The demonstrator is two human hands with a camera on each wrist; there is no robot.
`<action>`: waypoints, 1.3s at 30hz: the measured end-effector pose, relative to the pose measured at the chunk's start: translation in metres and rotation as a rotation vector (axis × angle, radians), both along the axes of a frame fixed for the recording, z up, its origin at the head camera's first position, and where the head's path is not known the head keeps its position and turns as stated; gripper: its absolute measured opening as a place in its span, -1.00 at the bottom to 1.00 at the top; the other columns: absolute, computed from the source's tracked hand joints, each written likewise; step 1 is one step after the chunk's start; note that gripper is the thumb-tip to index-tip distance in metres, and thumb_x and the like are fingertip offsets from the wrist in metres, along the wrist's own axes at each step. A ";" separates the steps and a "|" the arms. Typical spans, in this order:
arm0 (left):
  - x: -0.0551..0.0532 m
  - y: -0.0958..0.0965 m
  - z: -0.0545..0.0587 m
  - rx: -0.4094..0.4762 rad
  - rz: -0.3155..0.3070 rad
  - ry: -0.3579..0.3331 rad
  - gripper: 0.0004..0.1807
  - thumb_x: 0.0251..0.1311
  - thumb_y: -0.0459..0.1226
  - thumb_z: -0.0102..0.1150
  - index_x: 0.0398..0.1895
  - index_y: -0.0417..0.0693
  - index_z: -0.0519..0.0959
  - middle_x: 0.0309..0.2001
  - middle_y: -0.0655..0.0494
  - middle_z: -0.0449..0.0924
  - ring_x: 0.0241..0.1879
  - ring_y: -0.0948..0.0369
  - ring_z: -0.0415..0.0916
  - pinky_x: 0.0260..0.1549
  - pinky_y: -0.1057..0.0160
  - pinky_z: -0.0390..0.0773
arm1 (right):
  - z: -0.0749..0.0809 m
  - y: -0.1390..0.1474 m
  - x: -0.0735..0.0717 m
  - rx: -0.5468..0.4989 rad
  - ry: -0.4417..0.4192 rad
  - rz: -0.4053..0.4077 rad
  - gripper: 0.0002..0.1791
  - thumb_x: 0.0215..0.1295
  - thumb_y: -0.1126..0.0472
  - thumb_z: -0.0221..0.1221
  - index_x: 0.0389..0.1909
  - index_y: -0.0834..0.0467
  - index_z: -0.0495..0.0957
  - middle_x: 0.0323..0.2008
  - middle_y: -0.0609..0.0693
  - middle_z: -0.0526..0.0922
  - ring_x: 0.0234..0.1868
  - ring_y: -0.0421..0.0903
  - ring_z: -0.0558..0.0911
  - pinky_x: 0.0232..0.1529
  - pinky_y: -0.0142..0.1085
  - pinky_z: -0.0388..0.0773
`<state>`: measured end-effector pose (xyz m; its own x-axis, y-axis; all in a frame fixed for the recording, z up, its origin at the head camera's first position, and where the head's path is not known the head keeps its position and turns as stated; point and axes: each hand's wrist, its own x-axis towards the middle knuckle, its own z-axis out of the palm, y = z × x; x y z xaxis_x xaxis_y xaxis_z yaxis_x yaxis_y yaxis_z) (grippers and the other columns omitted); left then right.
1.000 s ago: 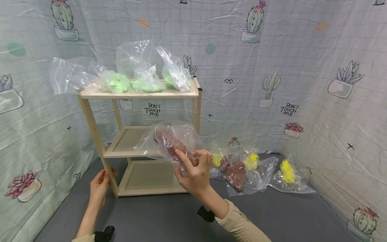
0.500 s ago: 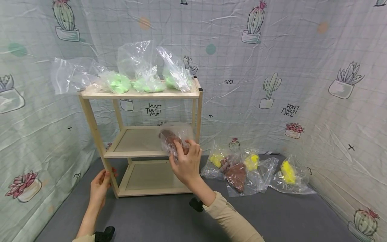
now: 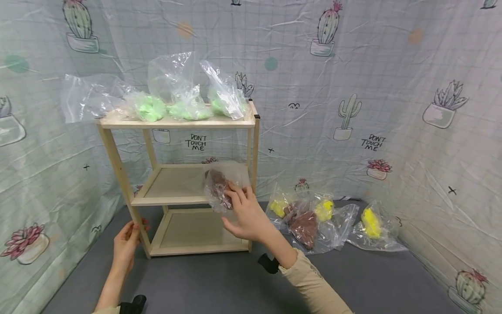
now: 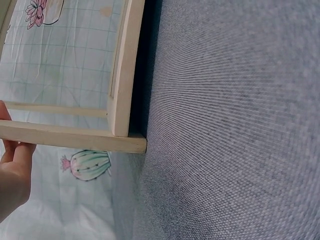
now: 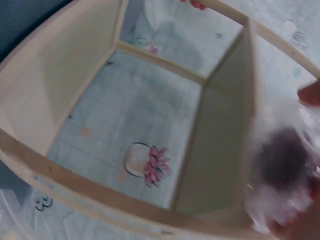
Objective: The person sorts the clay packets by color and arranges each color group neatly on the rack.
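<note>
In the head view, my left hand [image 3: 126,244] grips the front left post [image 3: 117,163] of a small wooden shelf rack [image 3: 176,201]. The left wrist view shows its fingers [image 4: 22,155] around the post. My right hand [image 3: 251,216] is at the right front of the middle shelf, its fingers against a clear plastic bag with a brown lump [image 3: 215,185]. The thumb is spread, apart from the bag. The bag overlaps the shelf's front edge. In the right wrist view this bag [image 5: 282,160] is blurred, so its contact with the shelf cannot be told.
Clear bags with pale green lumps [image 3: 150,108] lie on the top shelf. Right of the rack, on the grey tabletop [image 3: 196,283], are bags with yellow lumps [image 3: 370,222] and brown lumps [image 3: 303,229]. A cactus-print sheet [image 3: 294,78] hangs behind and at both sides.
My right hand has carried the brown-lump bag back to the middle shelf's front. Its thumb has come off the bag since half a second ago. My left hand stays on the post.
</note>
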<state>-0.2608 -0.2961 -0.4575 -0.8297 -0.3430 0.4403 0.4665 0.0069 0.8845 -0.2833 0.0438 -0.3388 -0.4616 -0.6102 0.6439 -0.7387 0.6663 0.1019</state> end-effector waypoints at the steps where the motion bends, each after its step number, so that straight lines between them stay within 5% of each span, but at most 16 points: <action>1: 0.003 0.003 0.005 0.015 0.014 -0.032 -0.69 0.26 -0.25 -0.14 -0.03 -0.23 0.44 -0.29 0.42 0.60 -0.30 0.47 0.56 -0.36 0.52 0.46 | 0.002 0.004 0.002 0.033 -0.025 0.022 -0.36 0.16 -0.03 0.06 0.21 0.18 0.17 0.25 0.11 0.21 -0.06 -0.03 0.27 -0.11 -0.19 0.29; 7: 0.004 0.003 0.005 0.009 0.005 -0.032 -0.71 0.27 -0.25 -0.15 -0.04 -0.19 0.45 -0.29 0.42 0.60 -0.30 0.48 0.55 -0.36 0.53 0.46 | 0.007 0.018 0.007 0.149 0.070 0.048 -0.43 0.27 0.18 -0.01 0.30 0.14 0.14 0.30 0.11 0.18 0.14 0.03 0.25 0.04 -0.06 0.26; 15: 0.004 0.003 0.004 0.015 -0.020 -0.022 -0.73 0.27 -0.26 -0.16 -0.05 -0.14 0.46 -0.28 0.42 0.60 -0.30 0.48 0.56 -0.36 0.52 0.47 | 0.005 0.013 0.001 0.122 0.244 0.006 -0.50 0.27 0.10 0.04 0.22 0.11 0.26 0.16 0.05 0.39 0.17 0.02 0.32 0.02 -0.11 0.28; 27: 0.005 0.002 0.006 -0.015 -0.027 -0.012 -0.72 0.28 -0.28 -0.17 -0.02 -0.16 0.45 -0.26 0.41 0.59 -0.28 0.48 0.55 -0.33 0.54 0.46 | 0.008 -0.011 -0.012 0.047 0.212 0.026 -0.57 0.21 -0.07 0.03 0.02 0.07 0.37 -0.08 -0.09 0.54 -0.03 -0.15 0.48 -0.09 -0.27 0.37; 39: 0.004 0.002 0.004 -0.008 -0.018 -0.017 -0.72 0.28 -0.29 -0.17 -0.02 -0.18 0.45 -0.25 0.42 0.59 -0.27 0.47 0.56 -0.35 0.52 0.47 | 0.018 -0.059 -0.010 0.121 0.127 0.003 -0.58 0.29 -0.12 -0.11 0.03 0.02 0.40 -0.07 -0.14 0.55 -0.03 -0.19 0.51 -0.08 -0.28 0.39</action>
